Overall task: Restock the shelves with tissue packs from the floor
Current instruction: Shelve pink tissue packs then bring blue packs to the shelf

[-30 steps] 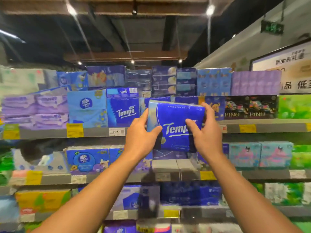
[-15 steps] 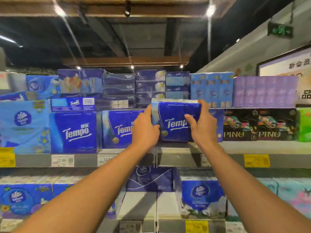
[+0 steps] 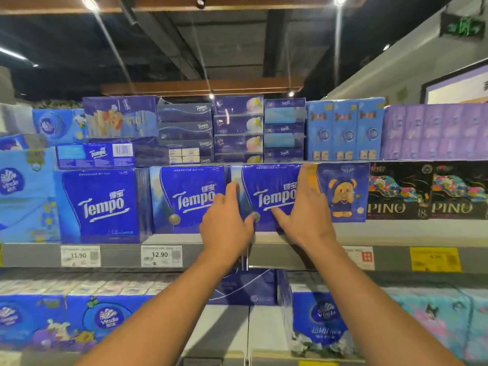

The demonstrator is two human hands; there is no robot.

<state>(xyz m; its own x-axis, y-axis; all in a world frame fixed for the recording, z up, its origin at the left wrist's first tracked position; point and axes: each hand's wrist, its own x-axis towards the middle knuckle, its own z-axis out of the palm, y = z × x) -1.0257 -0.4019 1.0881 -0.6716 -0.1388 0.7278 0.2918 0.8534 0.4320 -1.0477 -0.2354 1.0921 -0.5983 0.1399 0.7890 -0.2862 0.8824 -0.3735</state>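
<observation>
Under dark ceiling beams, the grey shelf [image 3: 396, 232] carries a Tempo pack [image 3: 266, 196]; left hand [image 3: 227, 223] and right hand [image 3: 307, 220] each grip its sides, fingers curled.

Held Tempo pack [image 3: 266, 196]: deep royal blue, white slanted lettering, a pale stripe down its left edge, small gold-silver disc low on the front.
Two Tempo packs to its left [image 3: 101, 206] [image 3: 188, 199]: same royal blue, same white lettering.
Bear pack [image 3: 342, 192]: blue with an orange-yellow band and a yellow bear in dark blue clothes.
PINO packs [image 3: 427, 190]: black, multicolour swirl print, pale lettering.
Vinda pack [image 3: 25, 194]: light blue, round dark-blue logo.
Top-row rolls [image 3: 435, 130]: lilac.
Shelf edge [image 3: 390, 256]: grey; price tags [image 3: 161, 256] white, one tag [image 3: 435, 259] yellow.
Lower right packs [image 3: 433, 320]: turquoise and pink.
</observation>
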